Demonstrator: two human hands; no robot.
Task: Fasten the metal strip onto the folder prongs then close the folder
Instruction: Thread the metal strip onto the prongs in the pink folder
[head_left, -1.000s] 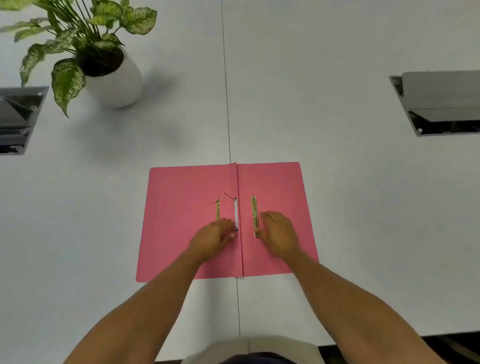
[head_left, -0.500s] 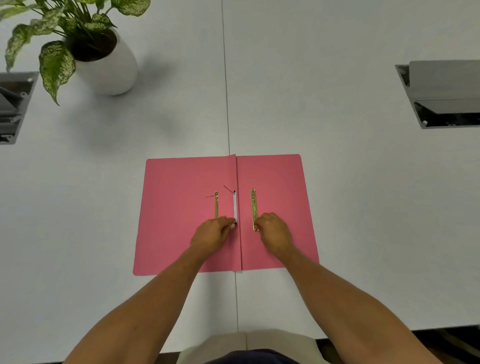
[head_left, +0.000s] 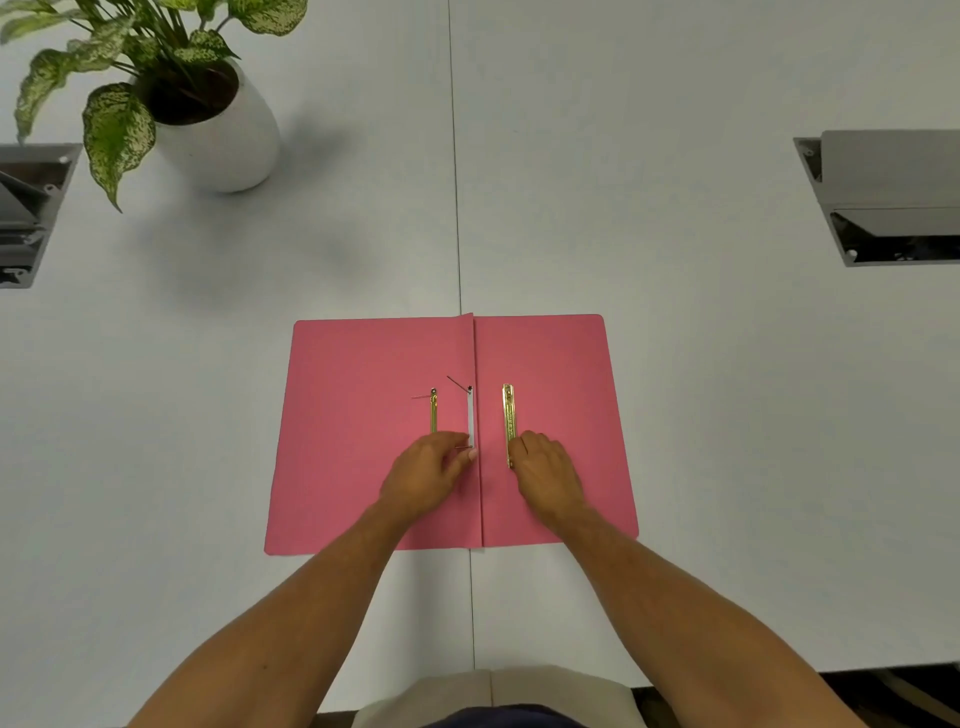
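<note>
A pink folder (head_left: 363, 441) lies open and flat on the white table. By its spine runs a white fastener strip (head_left: 470, 415) with two thin prongs; the far prong (head_left: 457, 383) slants up. My left hand (head_left: 428, 475) pinches the near prong at the strip's near end. A gold metal strip (head_left: 509, 415) lies on the right leaf, and my right hand (head_left: 545, 473) curls its fingertips on that strip's near end. A second, narrower gold piece (head_left: 433, 413) lies on the left leaf, its near end hidden by my left hand.
A potted plant in a white pot (head_left: 218, 140) stands at the far left. Grey cable boxes are sunk into the table at the left edge (head_left: 26, 208) and the right (head_left: 883, 202). A seam (head_left: 456, 182) runs down the table's middle.
The view has shifted a little. Both hands stay at the same spots on the folder, the left at the near prong and the right at the gold strip's near end.
</note>
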